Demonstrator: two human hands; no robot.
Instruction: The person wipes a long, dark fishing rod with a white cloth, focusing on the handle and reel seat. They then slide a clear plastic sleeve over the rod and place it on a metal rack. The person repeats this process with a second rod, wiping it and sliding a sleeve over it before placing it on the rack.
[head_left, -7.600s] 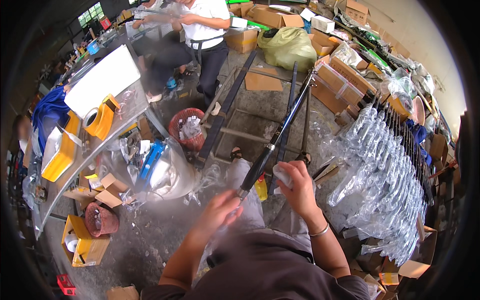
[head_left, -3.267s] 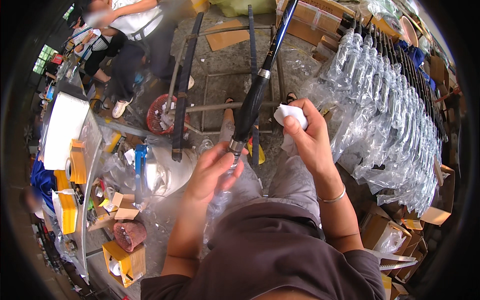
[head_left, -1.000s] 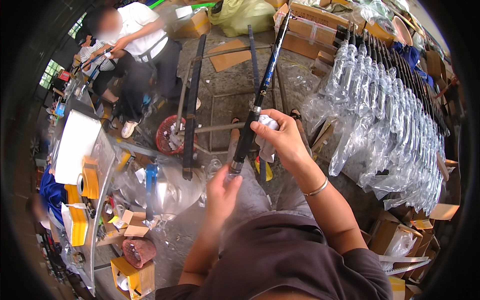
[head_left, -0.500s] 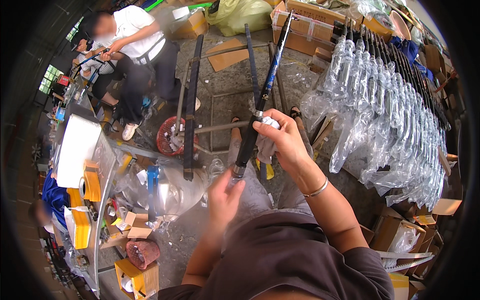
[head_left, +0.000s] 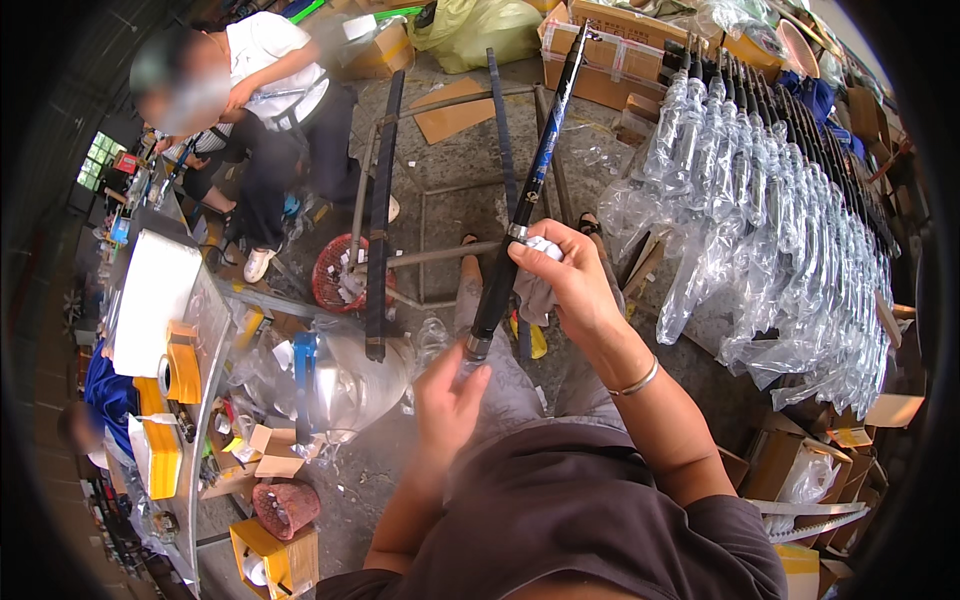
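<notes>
Fingers of our right hand (head_left: 572, 282) press a white cloth (head_left: 535, 298) against the black-handled rod (head_left: 496, 290), apparently wiping, while our left hand (head_left: 446, 402) grips its lower end, which further strokes need steady.

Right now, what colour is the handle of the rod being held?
Black handle, silver-coloured at both ends; shows best in the head view.

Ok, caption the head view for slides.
Left hand holding a black rod near its lower end, right hand pinching pale cloth against it; plastic-wrapped rods at right.
</notes>
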